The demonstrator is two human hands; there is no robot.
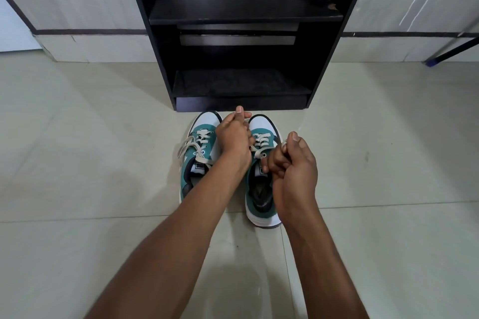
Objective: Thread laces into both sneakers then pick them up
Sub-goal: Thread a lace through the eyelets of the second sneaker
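On the floor just before the dark shelf unit [239,33], both hands, left [234,134] and right [293,163], grip lace ends of the right sneaker [261,184], beside the left sneaker [198,160]; uneven pulling could, I judge, drag a lace out of its eyelet.

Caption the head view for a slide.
Both hands pull lace ends on the right-side sneaker; the other sneaker sits alongside.

One head-worn wide-angle view looks forward and steeply down at the floor [77,163] from close above, both forearms reaching in from the bottom edge (straight lines bow near the borders), facing a black shelf [243,8] against the wall.
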